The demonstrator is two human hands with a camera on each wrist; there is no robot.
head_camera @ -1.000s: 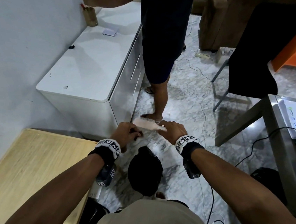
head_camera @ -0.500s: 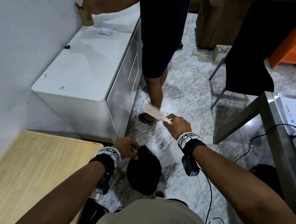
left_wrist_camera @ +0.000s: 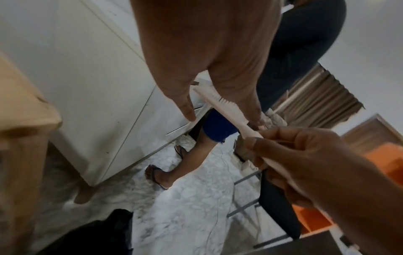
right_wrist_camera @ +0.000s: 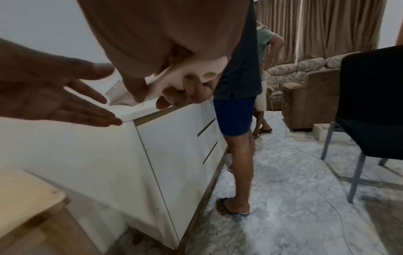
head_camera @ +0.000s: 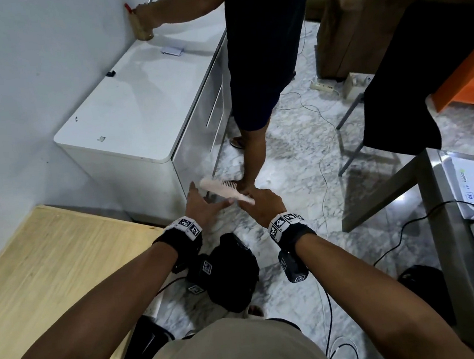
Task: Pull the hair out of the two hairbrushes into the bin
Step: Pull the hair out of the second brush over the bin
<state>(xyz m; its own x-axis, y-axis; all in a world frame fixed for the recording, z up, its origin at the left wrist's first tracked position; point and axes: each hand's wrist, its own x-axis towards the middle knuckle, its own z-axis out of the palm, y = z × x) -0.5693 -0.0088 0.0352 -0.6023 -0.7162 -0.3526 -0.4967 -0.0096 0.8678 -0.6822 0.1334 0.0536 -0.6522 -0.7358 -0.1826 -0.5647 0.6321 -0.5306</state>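
Note:
My right hand grips a pale pink hairbrush by its handle, and the brush head points left with the bristles up. The left hand is open with fingers spread, just left of and under the brush head. The left wrist view shows the hairbrush between my thumb and fingers without contact. In the right wrist view my fingers curl round the handle. The black-lined bin stands on the floor below both hands. Only one brush is in view.
Another person stands by the white cabinet, one sandalled foot just beyond the brush. A wooden table is at left and a grey table with a paper box at right. Cables cross the marble floor.
My left hand has risen from the bin, spreading its fingers at the brush head. The right hand has lowered the brush and turned it flatter.

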